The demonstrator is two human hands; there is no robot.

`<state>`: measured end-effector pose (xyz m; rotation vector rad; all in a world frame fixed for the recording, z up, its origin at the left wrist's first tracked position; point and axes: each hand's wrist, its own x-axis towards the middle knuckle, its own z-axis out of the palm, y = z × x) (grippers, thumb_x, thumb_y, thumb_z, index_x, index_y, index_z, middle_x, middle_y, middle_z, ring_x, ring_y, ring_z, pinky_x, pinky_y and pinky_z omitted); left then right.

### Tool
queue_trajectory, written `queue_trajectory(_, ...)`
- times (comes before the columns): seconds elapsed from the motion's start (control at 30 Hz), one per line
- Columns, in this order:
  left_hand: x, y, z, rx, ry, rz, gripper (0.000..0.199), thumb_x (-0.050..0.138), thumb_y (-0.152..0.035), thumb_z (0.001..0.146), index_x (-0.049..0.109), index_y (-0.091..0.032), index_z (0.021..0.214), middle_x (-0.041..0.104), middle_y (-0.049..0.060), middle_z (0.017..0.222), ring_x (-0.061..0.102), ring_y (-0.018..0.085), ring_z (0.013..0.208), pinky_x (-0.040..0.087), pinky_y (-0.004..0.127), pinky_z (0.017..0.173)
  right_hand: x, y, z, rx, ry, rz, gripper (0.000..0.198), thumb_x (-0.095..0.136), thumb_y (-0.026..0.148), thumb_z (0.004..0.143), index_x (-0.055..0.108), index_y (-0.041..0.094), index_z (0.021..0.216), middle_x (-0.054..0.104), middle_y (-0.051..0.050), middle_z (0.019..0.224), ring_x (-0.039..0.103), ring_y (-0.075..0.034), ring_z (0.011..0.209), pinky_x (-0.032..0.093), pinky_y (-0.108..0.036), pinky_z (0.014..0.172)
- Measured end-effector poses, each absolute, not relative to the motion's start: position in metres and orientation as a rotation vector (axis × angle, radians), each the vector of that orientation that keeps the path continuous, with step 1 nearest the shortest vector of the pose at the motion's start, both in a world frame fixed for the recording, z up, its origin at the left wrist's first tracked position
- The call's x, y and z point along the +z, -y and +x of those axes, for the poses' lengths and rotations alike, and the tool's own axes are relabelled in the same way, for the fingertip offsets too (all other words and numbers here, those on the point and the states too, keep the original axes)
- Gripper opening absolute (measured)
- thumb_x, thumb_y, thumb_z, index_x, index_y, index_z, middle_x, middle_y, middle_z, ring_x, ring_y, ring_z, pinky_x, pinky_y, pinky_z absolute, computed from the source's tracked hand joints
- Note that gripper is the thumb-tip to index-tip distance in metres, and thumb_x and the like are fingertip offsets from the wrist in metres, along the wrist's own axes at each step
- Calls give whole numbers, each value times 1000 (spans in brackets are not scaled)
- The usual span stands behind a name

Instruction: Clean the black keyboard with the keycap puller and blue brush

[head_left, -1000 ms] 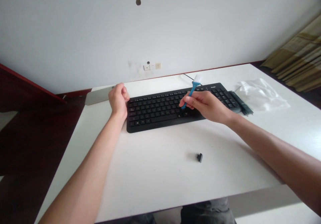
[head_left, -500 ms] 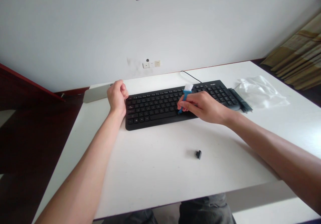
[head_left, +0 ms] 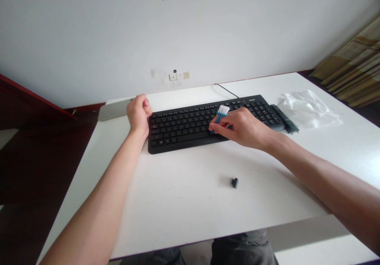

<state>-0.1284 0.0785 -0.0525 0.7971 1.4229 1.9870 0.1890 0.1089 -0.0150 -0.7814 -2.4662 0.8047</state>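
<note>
A black keyboard [head_left: 190, 127] lies flat on the white table [head_left: 178, 201]. My right hand [head_left: 242, 127] pinches a small blue cleaning brush [head_left: 221, 114] over the lower row, right of the space bar. Its white bristles point up and away from the keys, while the lower end is down at the keys, partly hidden by my fingers. At the keyboard's left edge my left hand [head_left: 139, 112] rests in a loose fist, with nothing visible in it. Nearer to me sits a small black keycap-like piece [head_left: 234, 183].
Right of the keyboard lie a dark strip-like object [head_left: 285, 119] and a crumpled clear plastic bag [head_left: 310, 108]. A grey flat panel [head_left: 114, 111] is at the back left. The keyboard cable [head_left: 227, 90] runs toward the wall with its sockets [head_left: 179, 76].
The brush in my right hand has tilted and its bristle end has dropped slightly. My right thumb and fingers have shifted a little lower. My left hand has stayed in place.
</note>
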Motion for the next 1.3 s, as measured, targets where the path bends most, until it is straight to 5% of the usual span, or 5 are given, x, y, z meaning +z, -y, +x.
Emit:
queue_trajectory(0.4, -50, -76, -127, 1975, -1434, 799, 37, 70, -31, 81, 42, -22, 59, 27, -8, 49, 25, 7, 42, 19, 26, 43, -9, -118, 194, 749, 2426, -690, 37, 47, 41, 112, 74, 22, 95, 78, -7, 103, 66, -19, 79, 49, -34, 76)
queue_trajectory(0.77, -50, -79, -128, 1999, -1407, 769, 27, 66, -27, 73, 46, -21, 56, 28, -9, 46, 24, 6, 41, 19, 22, 42, -17, -127, 197, 930, 2152, -852, 29, 74, 48, 96, 72, 21, 106, 77, -5, 93, 62, -18, 73, 52, -35, 72)
queue_trajectory(0.93, -52, -78, -129, 2000, -1397, 762, 28, 68, -29, 74, 47, -21, 57, 29, -9, 46, 24, 6, 42, 19, 23, 43, -16, -127, 197, 1120, 2036, -818, 34, 73, 52, 96, 72, 20, 87, 79, -9, 106, 63, -17, 74, 54, -36, 68)
queue_trajectory(1.1, -52, -78, -129, 1998, -1403, 776, 28, 69, -29, 74, 47, -21, 57, 29, -9, 46, 24, 6, 42, 19, 23, 43, -12, -121, 192, 1357, 1946, -770, 32, 79, 42, 93, 69, 21, 114, 76, -3, 85, 70, -18, 74, 60, -37, 73)
queue_trajectory(1.3, -53, -78, -130, 1992, -1414, 780, 28, 69, -31, 73, 47, -21, 58, 29, -9, 46, 24, 6, 42, 19, 23, 43, -13, -116, 193, 1383, 2046, -711, 22, 70, 36, 99, 57, 23, 111, 78, -4, 96, 71, -18, 82, 58, -35, 75)
